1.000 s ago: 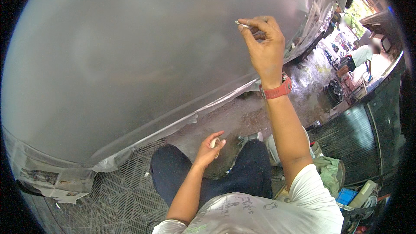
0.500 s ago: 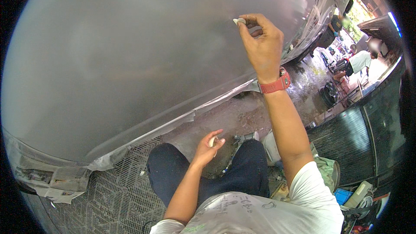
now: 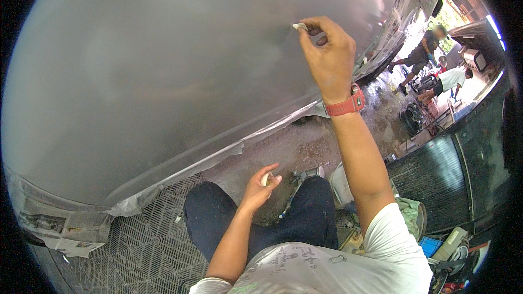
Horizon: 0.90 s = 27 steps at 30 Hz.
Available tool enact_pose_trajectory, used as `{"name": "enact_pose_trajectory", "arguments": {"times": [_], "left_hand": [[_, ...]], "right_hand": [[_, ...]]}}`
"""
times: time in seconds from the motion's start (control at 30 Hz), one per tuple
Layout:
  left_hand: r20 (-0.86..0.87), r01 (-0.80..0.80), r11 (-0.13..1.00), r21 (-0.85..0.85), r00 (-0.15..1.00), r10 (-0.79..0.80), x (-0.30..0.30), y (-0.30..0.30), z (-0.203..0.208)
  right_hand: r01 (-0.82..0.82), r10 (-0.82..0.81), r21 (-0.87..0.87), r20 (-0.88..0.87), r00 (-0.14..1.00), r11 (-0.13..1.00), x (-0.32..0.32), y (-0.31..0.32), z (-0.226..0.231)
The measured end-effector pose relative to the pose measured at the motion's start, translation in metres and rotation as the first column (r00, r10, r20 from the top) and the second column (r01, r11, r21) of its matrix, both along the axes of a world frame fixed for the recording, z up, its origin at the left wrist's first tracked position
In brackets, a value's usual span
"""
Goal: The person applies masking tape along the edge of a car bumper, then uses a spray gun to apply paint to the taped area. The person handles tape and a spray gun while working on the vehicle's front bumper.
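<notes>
A large, smooth grey vehicle panel fills the upper left. Against its right part, my right hand is raised, thumb and fingers pinching a small white piece. That piece is at the panel's surface; whether it touches cannot be told. A red watch circles my right wrist. Above my lap, between the knees, my left hand holds an off-white piece between thumb and fingers, palm partly turned up. What both pieces are made of does not show.
Masking sheets and newspaper hang along the panel's lower edge. Beside my right knee lies a metal tool with a cup. Plastic grating covers the floor at left. Right of me are a blue box and clutter; two people work farther back.
Both hands stay almost where they were, still holding the white pieces. In the background, a person in dark clothes has stepped further into view.
</notes>
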<state>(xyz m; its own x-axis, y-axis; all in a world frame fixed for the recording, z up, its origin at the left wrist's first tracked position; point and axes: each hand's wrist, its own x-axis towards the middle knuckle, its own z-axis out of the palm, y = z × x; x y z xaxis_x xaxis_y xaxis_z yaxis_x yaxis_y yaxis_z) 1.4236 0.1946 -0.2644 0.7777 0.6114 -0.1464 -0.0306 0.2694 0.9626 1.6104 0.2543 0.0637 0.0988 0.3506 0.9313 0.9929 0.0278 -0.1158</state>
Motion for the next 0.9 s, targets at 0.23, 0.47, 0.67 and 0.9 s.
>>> {"name": "enact_pose_trajectory", "arguments": {"times": [0.23, 0.47, 0.67, 0.9], "left_hand": [[0.015, 0.008, 1.000, -0.010, 1.000, -0.008, 0.001, 0.001, -0.003], [0.015, 0.006, 1.000, 0.001, 1.000, -0.006, 0.000, 0.001, 0.001], [0.016, 0.003, 1.000, -0.016, 1.000, -0.002, -0.001, 0.003, -0.001], [-0.075, 0.031, 0.997, -0.076, 0.996, -0.037, -0.005, 0.003, 0.012]], "right_hand": [[-0.008, 0.008, -0.007, -0.018, 1.000, 1.000, -0.002, 0.001, 0.000], [0.002, -0.002, -0.012, -0.011, 1.000, 1.000, 0.000, 0.001, -0.001], [-0.004, 0.004, -0.004, -0.014, 1.000, 1.000, -0.002, 0.003, 0.000], [0.009, -0.009, -0.005, -0.026, 1.000, 1.000, -0.001, 0.001, -0.002]]}}
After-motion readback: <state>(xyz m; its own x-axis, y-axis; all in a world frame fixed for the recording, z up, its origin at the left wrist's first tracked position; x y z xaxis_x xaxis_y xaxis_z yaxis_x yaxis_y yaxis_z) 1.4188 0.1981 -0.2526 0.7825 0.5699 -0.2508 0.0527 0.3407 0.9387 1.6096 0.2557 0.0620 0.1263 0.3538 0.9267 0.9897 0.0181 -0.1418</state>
